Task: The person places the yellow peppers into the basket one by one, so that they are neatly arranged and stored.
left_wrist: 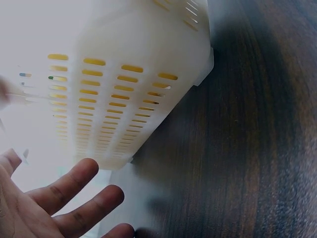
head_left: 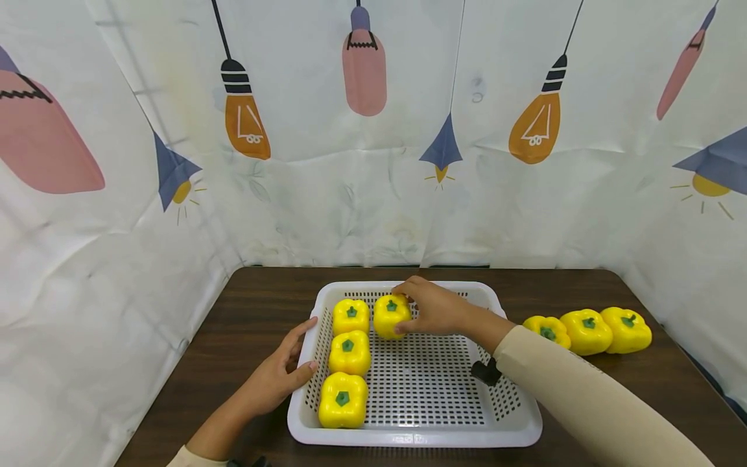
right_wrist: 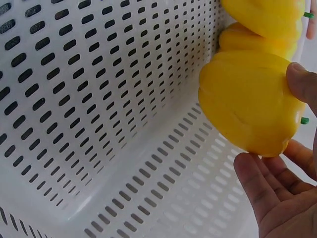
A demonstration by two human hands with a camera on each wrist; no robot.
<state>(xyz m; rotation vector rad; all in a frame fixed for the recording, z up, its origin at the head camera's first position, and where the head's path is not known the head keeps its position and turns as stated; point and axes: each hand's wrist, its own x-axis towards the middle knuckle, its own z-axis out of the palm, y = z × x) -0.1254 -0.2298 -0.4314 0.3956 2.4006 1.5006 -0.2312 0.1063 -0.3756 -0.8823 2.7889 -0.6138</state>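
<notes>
My right hand (head_left: pixel 434 310) grips a yellow bell pepper (right_wrist: pixel 247 101) inside the white perforated basket (head_left: pixel 428 438), thumb on one side and fingers on the other. That pepper is beside the far one of three bell peppers lined up along the basket's left wall, a near one (head_left: pixel 343 401), a middle one (head_left: pixel 350 353) and a far one (head_left: pixel 351 316), all with green stems. At the basket's left rim rests my left hand (head_left: pixel 279 376), thumb and fingers spread. In the left wrist view its fingers (left_wrist: pixel 86 210) are extended beside the slotted wall.
Three more yellow bell peppers (head_left: pixel 586 331) sit in a row on the dark wooden table (head_left: pixel 262 298), right of the basket and beyond my right sleeve (head_left: pixel 583 395). A white cloth (head_left: pixel 327 194) printed with lamps hangs behind the table and along its sides.
</notes>
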